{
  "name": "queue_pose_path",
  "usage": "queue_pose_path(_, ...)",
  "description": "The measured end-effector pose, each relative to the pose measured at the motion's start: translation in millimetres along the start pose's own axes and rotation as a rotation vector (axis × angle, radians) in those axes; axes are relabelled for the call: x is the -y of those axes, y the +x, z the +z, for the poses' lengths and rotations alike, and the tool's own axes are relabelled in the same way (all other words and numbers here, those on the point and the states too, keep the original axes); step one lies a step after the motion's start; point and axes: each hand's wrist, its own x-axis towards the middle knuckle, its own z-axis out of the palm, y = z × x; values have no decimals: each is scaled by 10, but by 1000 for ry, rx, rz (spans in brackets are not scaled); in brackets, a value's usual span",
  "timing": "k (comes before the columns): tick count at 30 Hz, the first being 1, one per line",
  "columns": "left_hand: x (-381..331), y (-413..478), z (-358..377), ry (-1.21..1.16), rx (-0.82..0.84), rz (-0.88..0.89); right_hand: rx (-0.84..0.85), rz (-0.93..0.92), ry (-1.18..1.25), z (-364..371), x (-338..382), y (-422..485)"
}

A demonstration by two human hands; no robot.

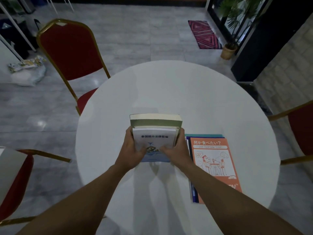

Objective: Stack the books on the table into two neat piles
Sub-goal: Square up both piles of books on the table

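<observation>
Already most of the sorting looks done: every book in view belongs to one of two groups on the round white table (169,85). Near the middle, a little toward the near edge, sits a pile with a thick green-covered book (155,122) at the bottom, at least one thinner volume between, and a white-and-blue paperback (153,139) on top. The left hand (131,152) presses against the pile's left side and the right hand (176,150) against its right side, thumbs lying over the near part of the top cover, so both hands are clamped on the pile from opposite sides. Its upper books sit nearer the person than the green one, whose far end sticks out beyond them, so this pile is not yet square. Just beside it, toward the right edge of the table, lies a second, flatter pile topped by an orange book (215,165), with blue and teal edges showing at its left and far sides; those lower covers are slightly offset too. No loose books show elsewhere on the table. My judgement is that only tidying remains: sliding the central pile's edges flush, then perhaps squaring the orange-topped one. Red chairs (71,51) stand round the table on the grey tiled floor.
</observation>
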Motion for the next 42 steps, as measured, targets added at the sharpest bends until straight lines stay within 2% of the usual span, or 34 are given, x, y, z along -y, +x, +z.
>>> queue_pose_path(13,39,28,11,117,118,2,-39,-13,-90,2,-34,95)
queue_pose_path(30,75,92,-12,126,125,9,-60,13,-135,-2,-57,120)
queue_pose_path(37,137,89,-5,99,156,2,60,40,-194,-78,-188,88)
queue_pose_path(42,80,187,-56,1,115,-48,67,49,-172,-160,-99,138)
